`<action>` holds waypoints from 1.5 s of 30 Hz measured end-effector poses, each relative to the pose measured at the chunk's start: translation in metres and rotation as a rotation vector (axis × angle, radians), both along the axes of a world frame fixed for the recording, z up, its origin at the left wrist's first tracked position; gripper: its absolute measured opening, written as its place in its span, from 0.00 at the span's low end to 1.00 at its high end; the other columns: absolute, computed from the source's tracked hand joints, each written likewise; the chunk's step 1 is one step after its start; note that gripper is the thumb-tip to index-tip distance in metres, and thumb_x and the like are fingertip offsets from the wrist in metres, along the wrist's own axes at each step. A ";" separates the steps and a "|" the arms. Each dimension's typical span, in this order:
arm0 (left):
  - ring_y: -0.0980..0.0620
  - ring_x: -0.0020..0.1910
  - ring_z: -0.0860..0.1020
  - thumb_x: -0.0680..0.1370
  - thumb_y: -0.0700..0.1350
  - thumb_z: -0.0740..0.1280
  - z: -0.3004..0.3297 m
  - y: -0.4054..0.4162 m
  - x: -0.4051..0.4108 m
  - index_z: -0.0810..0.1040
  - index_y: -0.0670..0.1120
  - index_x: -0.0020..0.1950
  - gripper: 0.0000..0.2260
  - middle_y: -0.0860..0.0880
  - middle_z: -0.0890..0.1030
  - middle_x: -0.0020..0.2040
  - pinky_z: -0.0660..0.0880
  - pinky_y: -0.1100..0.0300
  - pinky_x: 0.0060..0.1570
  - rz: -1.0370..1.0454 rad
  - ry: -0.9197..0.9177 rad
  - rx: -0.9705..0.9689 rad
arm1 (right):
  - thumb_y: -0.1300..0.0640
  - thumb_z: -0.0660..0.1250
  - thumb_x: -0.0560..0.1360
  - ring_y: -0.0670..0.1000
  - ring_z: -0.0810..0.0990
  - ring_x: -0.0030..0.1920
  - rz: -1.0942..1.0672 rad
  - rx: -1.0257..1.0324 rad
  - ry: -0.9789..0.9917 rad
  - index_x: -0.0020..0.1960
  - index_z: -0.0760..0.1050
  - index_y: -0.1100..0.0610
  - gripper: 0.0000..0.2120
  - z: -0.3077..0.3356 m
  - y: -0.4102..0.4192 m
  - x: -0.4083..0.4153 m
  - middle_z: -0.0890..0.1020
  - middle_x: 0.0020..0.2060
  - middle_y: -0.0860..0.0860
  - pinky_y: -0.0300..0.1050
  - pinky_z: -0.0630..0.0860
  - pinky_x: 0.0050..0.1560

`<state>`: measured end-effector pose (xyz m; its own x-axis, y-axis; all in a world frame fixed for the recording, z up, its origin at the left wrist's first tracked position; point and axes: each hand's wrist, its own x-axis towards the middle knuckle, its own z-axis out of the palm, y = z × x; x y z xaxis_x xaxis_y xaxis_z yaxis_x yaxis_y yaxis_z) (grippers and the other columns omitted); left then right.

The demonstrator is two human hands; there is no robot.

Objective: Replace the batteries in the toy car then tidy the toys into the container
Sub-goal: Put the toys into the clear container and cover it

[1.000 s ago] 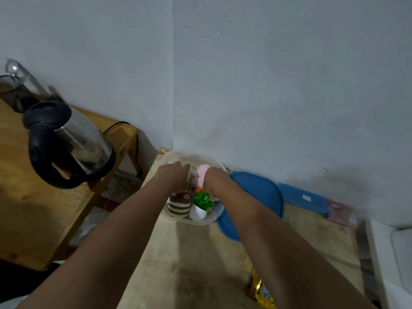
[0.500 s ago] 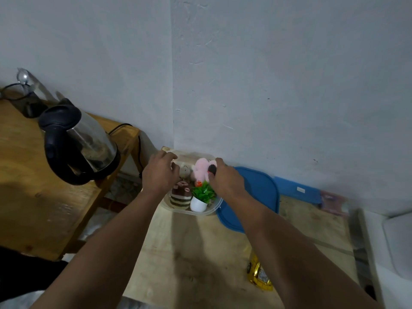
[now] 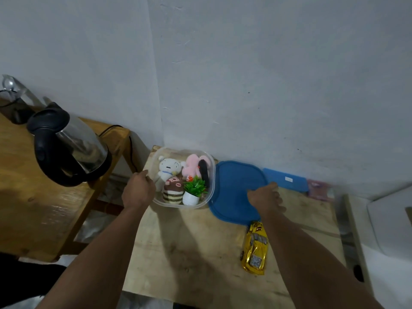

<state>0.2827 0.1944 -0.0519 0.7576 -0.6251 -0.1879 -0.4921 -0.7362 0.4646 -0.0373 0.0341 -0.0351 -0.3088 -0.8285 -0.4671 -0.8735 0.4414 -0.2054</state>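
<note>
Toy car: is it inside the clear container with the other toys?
No, the gold toy car lies on the wooden table, outside the container, near the blue lid under the right hand.

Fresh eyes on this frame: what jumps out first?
The clear container packed with plush toys and a small potted plant at the table's back-left corner, with the left hand at its rim. Beside it lies the blue lid, where the right hand rests at its right edge. The shiny gold toy car sits outside the container, nearer the person, and a steel kettle stands on the side table at left.
</note>
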 end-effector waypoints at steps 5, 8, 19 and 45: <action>0.39 0.64 0.79 0.85 0.46 0.58 -0.003 -0.004 0.006 0.75 0.48 0.75 0.19 0.42 0.79 0.68 0.79 0.42 0.59 -0.006 0.032 0.012 | 0.46 0.68 0.75 0.65 0.70 0.68 -0.124 -0.037 -0.164 0.79 0.47 0.55 0.42 -0.014 -0.003 -0.013 0.69 0.70 0.62 0.63 0.66 0.68; 0.40 0.64 0.79 0.86 0.46 0.59 -0.005 -0.005 0.008 0.74 0.49 0.76 0.19 0.42 0.78 0.69 0.79 0.43 0.59 0.000 0.044 0.018 | 0.52 0.68 0.75 0.65 0.73 0.66 -0.177 -0.099 -0.235 0.77 0.55 0.58 0.36 -0.013 -0.010 -0.025 0.72 0.68 0.62 0.64 0.70 0.67; 0.39 0.66 0.77 0.85 0.45 0.58 -0.001 -0.008 0.009 0.74 0.49 0.76 0.19 0.42 0.77 0.71 0.78 0.42 0.61 0.029 0.099 0.019 | 0.60 0.69 0.71 0.54 0.76 0.35 -0.072 -0.303 -0.523 0.46 0.80 0.71 0.13 0.031 -0.045 -0.011 0.78 0.34 0.59 0.47 0.72 0.36; 0.42 0.60 0.79 0.83 0.55 0.59 0.013 0.008 0.011 0.81 0.52 0.58 0.14 0.44 0.81 0.60 0.79 0.40 0.61 0.231 0.628 -0.321 | 0.60 0.67 0.77 0.54 0.78 0.54 1.476 -0.501 -0.344 0.68 0.75 0.52 0.19 0.009 0.108 0.158 0.76 0.55 0.51 0.61 0.68 0.69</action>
<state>0.2938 0.2026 -0.0386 0.6862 -0.5602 -0.4640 0.0879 -0.5693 0.8174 0.1203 0.1424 -0.0260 0.9248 -0.3762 0.0571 -0.3380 -0.8810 -0.3312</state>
